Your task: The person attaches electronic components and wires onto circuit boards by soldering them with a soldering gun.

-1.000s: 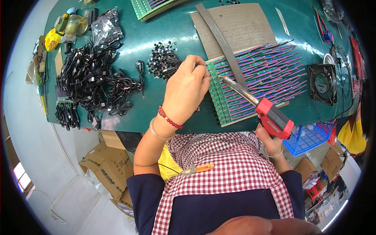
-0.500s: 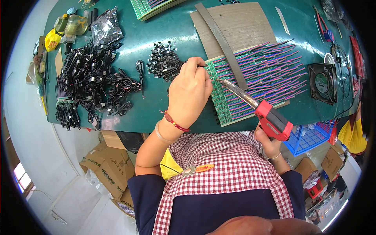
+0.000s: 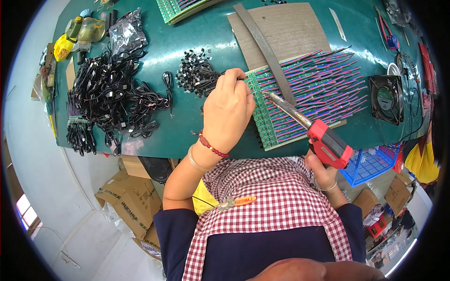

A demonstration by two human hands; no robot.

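Observation:
My right hand (image 3: 323, 173) is wrapped round the grip of a red and black soldering gun (image 3: 328, 145). Its metal barrel slants up and left, with the tip over the left part of a green circuit board panel (image 3: 266, 124). Rows of pink, blue and black wires (image 3: 323, 93) run rightward from the panel. At the panel's upper left edge, my left hand (image 3: 229, 105) is closed in a pinch; what lies between its fingertips is hidden. Just left of those fingers is a bunch of black cables with small connectors (image 3: 194, 75). A flat metal bar (image 3: 267, 51) lies across the wires.
Heaped black cables (image 3: 105, 98) cover the table's left side. A brown board (image 3: 300, 28) lies partly under the panel, and more circuit boards (image 3: 183, 11) are stacked at the far edge. At right stand a black fan (image 3: 386, 100) and, lower down, a blue basket (image 3: 368, 166).
The soldering gun has shifted slightly right, and its tip has drawn back a little from my left fingers. My left hand has barely moved.

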